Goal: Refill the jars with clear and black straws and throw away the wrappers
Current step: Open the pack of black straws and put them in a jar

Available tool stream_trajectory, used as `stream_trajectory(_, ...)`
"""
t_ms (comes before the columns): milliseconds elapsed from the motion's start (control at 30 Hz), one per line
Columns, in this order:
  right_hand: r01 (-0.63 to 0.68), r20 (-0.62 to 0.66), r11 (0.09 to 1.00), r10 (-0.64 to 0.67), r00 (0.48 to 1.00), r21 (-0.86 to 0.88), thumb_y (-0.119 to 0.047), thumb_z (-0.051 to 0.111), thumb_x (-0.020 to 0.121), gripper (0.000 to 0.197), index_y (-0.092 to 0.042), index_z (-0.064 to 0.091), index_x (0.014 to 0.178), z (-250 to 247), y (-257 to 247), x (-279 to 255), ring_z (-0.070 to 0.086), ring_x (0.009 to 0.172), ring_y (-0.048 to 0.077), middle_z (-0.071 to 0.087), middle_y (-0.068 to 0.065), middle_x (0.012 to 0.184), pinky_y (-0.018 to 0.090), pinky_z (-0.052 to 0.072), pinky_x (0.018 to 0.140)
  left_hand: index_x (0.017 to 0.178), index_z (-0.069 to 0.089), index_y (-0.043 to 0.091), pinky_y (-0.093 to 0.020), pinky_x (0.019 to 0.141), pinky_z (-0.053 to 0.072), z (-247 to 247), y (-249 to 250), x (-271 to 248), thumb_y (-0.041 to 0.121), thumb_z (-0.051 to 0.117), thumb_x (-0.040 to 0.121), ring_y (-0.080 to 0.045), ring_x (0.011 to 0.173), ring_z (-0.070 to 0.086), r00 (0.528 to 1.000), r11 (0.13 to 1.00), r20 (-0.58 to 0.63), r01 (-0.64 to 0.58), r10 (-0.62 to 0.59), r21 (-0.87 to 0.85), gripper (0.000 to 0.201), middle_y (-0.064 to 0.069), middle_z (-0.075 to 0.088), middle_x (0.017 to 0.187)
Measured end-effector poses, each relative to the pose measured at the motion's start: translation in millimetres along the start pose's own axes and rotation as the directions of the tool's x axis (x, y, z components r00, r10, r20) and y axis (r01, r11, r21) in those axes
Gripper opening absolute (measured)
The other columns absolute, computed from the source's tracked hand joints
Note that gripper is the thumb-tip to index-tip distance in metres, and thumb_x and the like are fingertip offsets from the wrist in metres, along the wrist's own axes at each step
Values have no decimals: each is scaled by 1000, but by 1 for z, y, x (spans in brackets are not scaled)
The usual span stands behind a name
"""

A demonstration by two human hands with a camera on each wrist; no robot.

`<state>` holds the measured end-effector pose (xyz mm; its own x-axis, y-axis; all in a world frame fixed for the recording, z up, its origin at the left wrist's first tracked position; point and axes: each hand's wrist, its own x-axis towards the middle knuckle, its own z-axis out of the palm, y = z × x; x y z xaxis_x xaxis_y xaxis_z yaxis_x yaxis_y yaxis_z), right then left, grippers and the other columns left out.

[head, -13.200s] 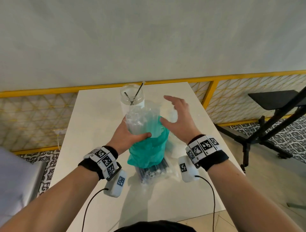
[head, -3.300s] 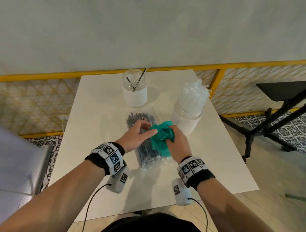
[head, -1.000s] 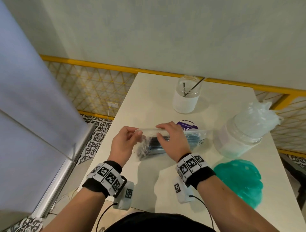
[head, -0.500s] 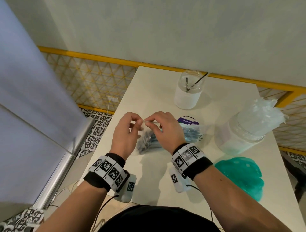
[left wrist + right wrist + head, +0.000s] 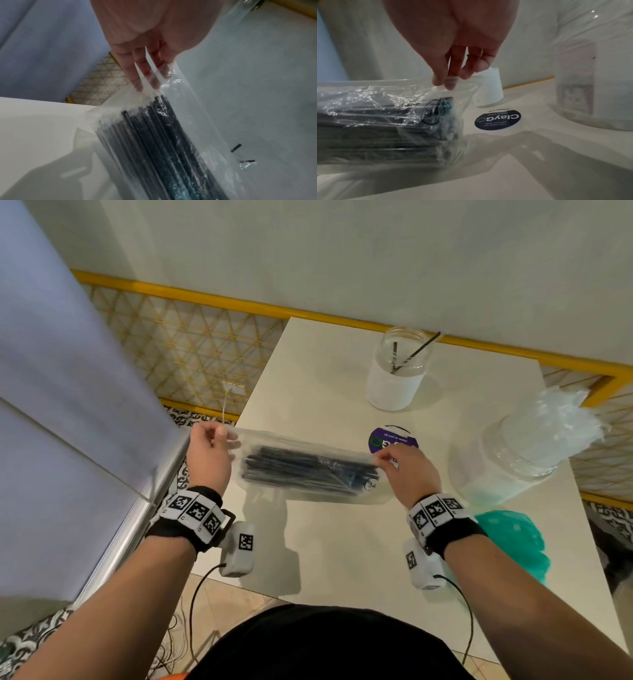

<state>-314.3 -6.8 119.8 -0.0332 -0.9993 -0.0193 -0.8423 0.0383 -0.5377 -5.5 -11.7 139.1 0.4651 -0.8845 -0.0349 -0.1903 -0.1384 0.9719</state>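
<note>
Both hands, left hand [image 5: 208, 455] at nine o'clock and right hand [image 5: 407, 470] at three, pinch opposite ends of the clear wrapper [image 5: 274, 440] holding black straws [image 5: 301, 470] above the table [image 5: 342, 542].

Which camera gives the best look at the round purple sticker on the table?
The right wrist view: the sticker lies whole and close, its lettering readable. The head view shows it small, partly behind the right hand. The left wrist view misses it.

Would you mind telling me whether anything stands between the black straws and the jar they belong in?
Yes: the clear wrapper encloses the black straws, pinched by the left hand and right hand. The table towards the far jar looks clear.
</note>
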Motion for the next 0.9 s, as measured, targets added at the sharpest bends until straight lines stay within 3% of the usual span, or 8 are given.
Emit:
stream_trajectory(133,-67,-22,996,68,997,56,-21,54,96,16,-15,67,103,4,5,1,59,102,24,65,4,109,38,48,87,97,46,25,-49,90,51,-5,-15,1,17,39,100,-26,93,65,992,989,77,87,-97,121,10,3,61,91)
stream_trajectory(200,-88,-32,993,91,995,85,-19,54,96,17,-12,66,105,4,5,2,60,102,26,64,6,112,38,48,88,112,51,20,-39,94,46,-4,-17,-1,20,48,97,-24,103,59,989,942,150,-45,-6,334,15,-2,62,106)
stream_trajectory(333,-84,-35,985,90,995,147,-18,55,96,16,-11,65,107,3,0,9,60,103,23,64,6,113,28,44,86,114,61,30,-45,111,24,10,-15,-14,47,61,85,-23,128,41,847,554,455,-526,273,646,33,-1,54,130)
stream_trajectory(400,-77,-10,982,80,997,172,-17,54,96,17,-11,65,107,2,-4,16,59,100,21,62,5,112,24,41,85,108,63,36,-51,116,6,19,-18,-16,55,64,80,-23,139,34,800,428,543,-597,255,678,34,2,51,137)
stream_trajectory(467,-59,27,985,56,998,164,-17,53,97,17,-12,64,108,-2,-8,24,58,94,17,59,3,111,23,42,83,105,66,35,-47,113,10,27,-18,-13,58,63,80,-22,137,38,773,373,590,-632,235,680,34,2,51,140)
stream_trajectory(667,0,-83,999,4,997,48,-24,54,93,20,-16,66,106,-30,-21,74,60,96,18,61,1,111,29,48,85,95,69,35,-37,85,35,33,-3,5,55,52,89,-15,92,61,823,396,526,-565,213,724,26,12,66,95)
stream_trajectory(800,-41,-139,994,27,990,-100,-23,49,97,31,-11,60,124,-58,-30,132,57,111,27,45,10,135,36,47,97,92,71,26,-33,73,50,34,3,16,45,58,89,-17,84,61,864,583,462,-485,203,651,22,8,64,92)
stream_trajectory(900,-114,-154,980,89,984,-163,-14,48,97,40,-7,47,136,-65,-32,168,46,125,31,33,12,143,41,42,106,96,70,20,-32,68,52,34,1,18,41,56,92,-17,77,61,865,614,437,-488,246,621,25,4,63,95)
